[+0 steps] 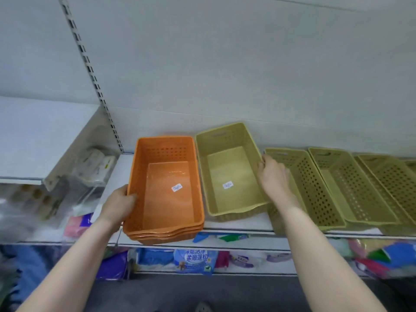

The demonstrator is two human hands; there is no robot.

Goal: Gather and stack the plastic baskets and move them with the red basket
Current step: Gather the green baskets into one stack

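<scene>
A stack of three orange-red plastic baskets (pixel 167 190) sits on the white shelf (pixel 236 225), overhanging its front edge. My left hand (pixel 119 204) grips the stack's left rim. Right beside it stands a pale green basket (pixel 229 172), slightly tilted. My right hand (pixel 273 176) holds that basket's right wall, fingers over the rim. Further right lie several olive-green perforated baskets (pixel 308 190), leaning against one another in a row.
A slotted upright post (pixel 90 70) runs up the back wall at the left. Packaged goods (pixel 93 165) fill the left shelf. Below the shelf hang colourful packets, among them a blue detergent bag (pixel 194 260). The floor is dark grey.
</scene>
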